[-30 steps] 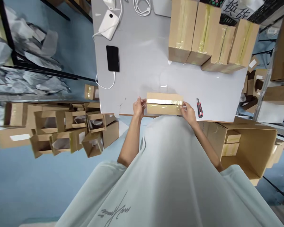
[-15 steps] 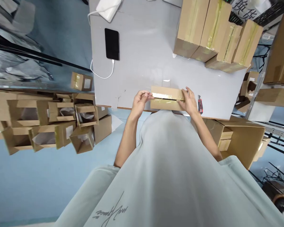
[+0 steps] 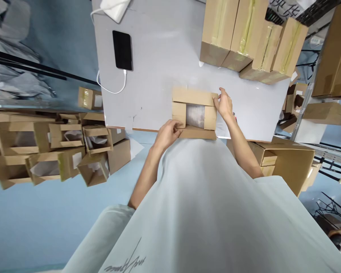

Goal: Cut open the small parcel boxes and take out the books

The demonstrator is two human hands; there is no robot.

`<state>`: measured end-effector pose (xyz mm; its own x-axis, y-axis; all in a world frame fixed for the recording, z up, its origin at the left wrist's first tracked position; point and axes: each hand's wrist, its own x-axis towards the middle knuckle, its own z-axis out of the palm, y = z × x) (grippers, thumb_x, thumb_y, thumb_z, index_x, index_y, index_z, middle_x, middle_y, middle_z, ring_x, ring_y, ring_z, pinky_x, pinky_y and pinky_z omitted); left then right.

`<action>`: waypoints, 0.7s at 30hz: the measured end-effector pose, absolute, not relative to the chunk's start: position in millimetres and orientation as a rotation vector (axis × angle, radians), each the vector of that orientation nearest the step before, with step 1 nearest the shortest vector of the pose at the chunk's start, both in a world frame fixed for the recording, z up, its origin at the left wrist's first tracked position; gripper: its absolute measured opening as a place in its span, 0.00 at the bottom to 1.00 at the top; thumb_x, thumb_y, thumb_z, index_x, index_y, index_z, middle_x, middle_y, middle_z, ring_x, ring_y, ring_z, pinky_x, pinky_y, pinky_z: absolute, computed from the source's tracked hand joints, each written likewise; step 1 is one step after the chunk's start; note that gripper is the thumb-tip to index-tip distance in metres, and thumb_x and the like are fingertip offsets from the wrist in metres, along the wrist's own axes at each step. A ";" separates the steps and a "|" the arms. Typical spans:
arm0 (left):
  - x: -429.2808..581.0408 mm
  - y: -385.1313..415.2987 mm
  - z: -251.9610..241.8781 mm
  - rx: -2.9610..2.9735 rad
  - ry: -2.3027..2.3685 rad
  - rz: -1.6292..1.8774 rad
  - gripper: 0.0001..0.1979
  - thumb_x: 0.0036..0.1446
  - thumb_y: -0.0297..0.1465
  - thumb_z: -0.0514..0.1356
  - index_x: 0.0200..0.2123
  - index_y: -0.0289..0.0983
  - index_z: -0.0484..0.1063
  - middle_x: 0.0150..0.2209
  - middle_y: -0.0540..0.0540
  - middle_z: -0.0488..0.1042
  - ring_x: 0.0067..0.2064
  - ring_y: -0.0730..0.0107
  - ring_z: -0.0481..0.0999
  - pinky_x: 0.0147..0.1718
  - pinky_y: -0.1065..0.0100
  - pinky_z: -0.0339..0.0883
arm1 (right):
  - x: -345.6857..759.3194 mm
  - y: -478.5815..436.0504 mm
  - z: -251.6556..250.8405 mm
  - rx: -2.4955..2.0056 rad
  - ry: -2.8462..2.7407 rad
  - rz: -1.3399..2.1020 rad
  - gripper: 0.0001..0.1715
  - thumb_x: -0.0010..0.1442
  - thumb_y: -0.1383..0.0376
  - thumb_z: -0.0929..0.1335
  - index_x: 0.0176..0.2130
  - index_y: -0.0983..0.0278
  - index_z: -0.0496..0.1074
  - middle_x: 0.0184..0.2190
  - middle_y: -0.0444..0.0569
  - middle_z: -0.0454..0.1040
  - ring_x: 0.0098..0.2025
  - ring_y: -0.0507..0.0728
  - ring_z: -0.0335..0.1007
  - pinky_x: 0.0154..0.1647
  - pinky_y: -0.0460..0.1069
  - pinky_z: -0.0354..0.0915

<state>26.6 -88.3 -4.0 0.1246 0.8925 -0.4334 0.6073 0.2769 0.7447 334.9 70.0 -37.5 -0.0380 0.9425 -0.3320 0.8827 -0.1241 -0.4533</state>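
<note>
A cardboard box (image 3: 210,118) stands at the table's near edge, its top open. The long flaps are folded outward and the two short end flaps lie partly over the opening. Inside, a greyish, translucent wrapping (image 3: 195,115) shows; what it covers is hidden. At the near left corner, the curled fingers of my left hand (image 3: 167,134) grip the near flap. My right hand (image 3: 225,104) holds the right end of the far flap between thumb and fingers. Behind my right wrist, a red and black utility knife (image 3: 234,116) is mostly hidden.
Several taped cardboard boxes (image 3: 244,41) stand at the table's back right. A black phone (image 3: 122,50) on a white cable and a white device (image 3: 115,8) lie at the left. Open boxes (image 3: 47,165) are stacked left of the table, and a large open carton (image 3: 294,161) stands at right.
The box's long flaps, closed together before, have swung apart, exposing the inside. My right hand has moved up with the far flap, my left hand down with the near one. The view has shifted slightly.
</note>
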 end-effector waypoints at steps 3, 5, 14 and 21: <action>33.9 -99.3 -7.6 1.486 1.656 0.266 0.13 0.67 0.30 0.64 0.53 0.40 0.80 0.53 0.39 0.82 0.50 0.53 0.82 0.57 0.55 0.76 | 327.4 69.4 -48.5 -2.159 -1.971 0.906 0.37 0.81 0.45 0.59 0.74 0.66 0.67 0.65 0.69 0.75 0.65 0.74 0.74 0.71 0.73 0.69; 38.7 -101.1 -7.6 1.529 1.687 0.230 0.15 0.69 0.31 0.63 0.57 0.39 0.80 0.53 0.38 0.81 0.54 0.49 0.81 0.59 0.53 0.75 | 319.7 60.5 -41.3 -2.089 -2.053 0.853 0.32 0.82 0.49 0.57 0.70 0.65 0.70 0.68 0.67 0.72 0.69 0.74 0.70 0.73 0.72 0.67; 86.9 -61.2 5.2 1.784 1.487 -0.077 0.30 0.67 0.21 0.53 0.65 0.43 0.81 0.60 0.34 0.79 0.57 0.47 0.81 0.57 0.53 0.75 | 284.0 -15.3 1.6 -1.432 -2.880 0.930 0.24 0.82 0.68 0.58 0.56 0.66 0.81 0.56 0.64 0.81 0.62 0.69 0.70 0.63 0.61 0.71; 92.2 -58.8 34.1 1.815 1.617 -0.230 0.19 0.74 0.30 0.56 0.60 0.39 0.83 0.55 0.29 0.80 0.57 0.37 0.79 0.56 0.46 0.73 | 303.7 -37.9 27.2 -1.489 -2.749 0.884 0.25 0.83 0.65 0.58 0.57 0.65 0.83 0.55 0.63 0.80 0.60 0.70 0.69 0.64 0.63 0.68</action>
<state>92.2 -58.8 34.1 0.2101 0.8080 -0.5505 0.9296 0.0093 0.3684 303.7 -37.9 27.2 -0.5756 0.7439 -0.3395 0.8024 0.4336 -0.4101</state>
